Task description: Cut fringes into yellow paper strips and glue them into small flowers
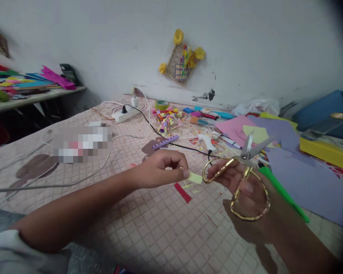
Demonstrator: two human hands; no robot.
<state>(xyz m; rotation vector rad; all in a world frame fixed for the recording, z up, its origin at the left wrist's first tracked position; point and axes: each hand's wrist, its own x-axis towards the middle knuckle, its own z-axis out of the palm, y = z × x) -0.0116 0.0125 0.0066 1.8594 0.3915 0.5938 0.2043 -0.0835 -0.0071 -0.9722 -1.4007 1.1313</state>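
Sleeve (25, 253): pale, at the lower left, beyond the table's near edge.
Right hand (247, 188): clamped on gold-handled scissors (245, 156), blades spread and pointing away, over the table (165, 228) toward its right side.
Left hand (162, 169): thumb and fingers pinched together on a yellow slip (194, 178), just beside the scissors' left loop.
Red strip (183, 193): flat on the table below the yellow slip, beside thin scraps (190, 186).
Green stick (284, 194): behind the right hand, near a purple sheet (311, 182) on the right side.
Lilac strip (165, 142): dotted, beyond the left hand.
Glue gun (207, 141): white, right of the lilac strip.
Far edge: tape roll (162, 105), with a power strip (125, 114) toward the far left corner.
Wall (114, 45): woven hanging (175, 61) with yellow flowers.
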